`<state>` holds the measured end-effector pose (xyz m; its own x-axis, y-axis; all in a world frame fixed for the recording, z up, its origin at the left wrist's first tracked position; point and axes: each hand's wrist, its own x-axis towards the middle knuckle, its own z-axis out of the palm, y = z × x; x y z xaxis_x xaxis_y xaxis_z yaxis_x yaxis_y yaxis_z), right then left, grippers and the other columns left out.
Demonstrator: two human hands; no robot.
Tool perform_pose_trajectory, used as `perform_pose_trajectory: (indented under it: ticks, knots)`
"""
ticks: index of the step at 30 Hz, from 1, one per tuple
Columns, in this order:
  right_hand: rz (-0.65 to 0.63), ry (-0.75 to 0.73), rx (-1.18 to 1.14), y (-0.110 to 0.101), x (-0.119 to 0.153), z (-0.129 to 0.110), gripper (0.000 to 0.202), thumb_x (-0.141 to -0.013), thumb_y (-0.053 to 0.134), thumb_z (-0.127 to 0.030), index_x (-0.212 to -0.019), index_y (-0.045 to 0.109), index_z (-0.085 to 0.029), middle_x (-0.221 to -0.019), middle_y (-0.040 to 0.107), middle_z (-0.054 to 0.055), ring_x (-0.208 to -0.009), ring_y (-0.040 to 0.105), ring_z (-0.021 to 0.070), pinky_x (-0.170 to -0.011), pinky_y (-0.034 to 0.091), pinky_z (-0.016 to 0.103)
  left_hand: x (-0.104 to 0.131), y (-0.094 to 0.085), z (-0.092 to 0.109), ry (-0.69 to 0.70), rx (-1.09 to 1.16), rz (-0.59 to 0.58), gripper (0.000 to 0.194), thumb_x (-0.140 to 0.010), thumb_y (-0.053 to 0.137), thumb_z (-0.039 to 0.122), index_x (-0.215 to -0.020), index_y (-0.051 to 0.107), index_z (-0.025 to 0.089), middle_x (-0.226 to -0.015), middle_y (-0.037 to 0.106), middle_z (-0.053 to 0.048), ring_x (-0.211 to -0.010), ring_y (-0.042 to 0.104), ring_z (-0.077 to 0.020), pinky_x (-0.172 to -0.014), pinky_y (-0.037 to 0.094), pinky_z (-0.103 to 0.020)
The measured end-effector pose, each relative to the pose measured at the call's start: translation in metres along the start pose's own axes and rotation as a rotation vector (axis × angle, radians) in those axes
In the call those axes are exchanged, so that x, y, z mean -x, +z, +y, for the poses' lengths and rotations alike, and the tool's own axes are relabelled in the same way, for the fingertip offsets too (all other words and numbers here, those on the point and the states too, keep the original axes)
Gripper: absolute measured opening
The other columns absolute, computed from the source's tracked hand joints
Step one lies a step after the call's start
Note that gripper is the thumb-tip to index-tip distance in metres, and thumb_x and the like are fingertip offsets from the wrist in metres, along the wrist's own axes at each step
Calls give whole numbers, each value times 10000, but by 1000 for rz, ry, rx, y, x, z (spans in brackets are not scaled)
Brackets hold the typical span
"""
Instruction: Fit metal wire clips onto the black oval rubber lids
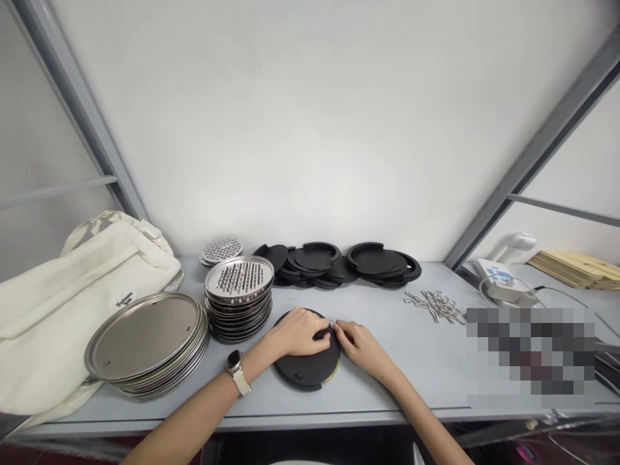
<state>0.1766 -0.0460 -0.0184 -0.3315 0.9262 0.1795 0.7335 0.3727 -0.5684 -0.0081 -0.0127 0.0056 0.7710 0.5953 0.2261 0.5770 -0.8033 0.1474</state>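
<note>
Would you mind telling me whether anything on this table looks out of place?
No spill or damage shows. The black discs by the wall lie in a jumbled heap and the bent wire pieces in a tangle, unlike the neatly stacked metal plates; pixelation hides a patch at right.

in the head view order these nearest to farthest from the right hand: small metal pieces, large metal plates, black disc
1. Black disc: right beside the right hand, under the left hand.
2. Small metal pieces: piled off to the right.
3. Large metal plates: stacked well to the left.
</note>
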Motion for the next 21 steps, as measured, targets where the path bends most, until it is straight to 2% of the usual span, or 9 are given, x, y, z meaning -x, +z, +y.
perform_pose_trajectory:
  ticks: [10,21]
  knots:
    - [-20,-6,4,-1,1,2,368,-944,278,-287,-654,484,-194,-619,568,9,-598,518,153,-600,356,251,0,0,1,-60,17,-23,228,-840,477,343,-741,610,186,-733,672,-36,-669,619,-190,-601,358,-280]
    - [-7,4,-5,1,2,4,315,-933,291,-294,-655,405,-203,-595,498,-9,-581,469,146,-567,324,237,0,4,-1,-44,-5,-4,242,-847,469,354,-729,597,186,-704,659,-34,-635,600,-184,-587,344,-273]
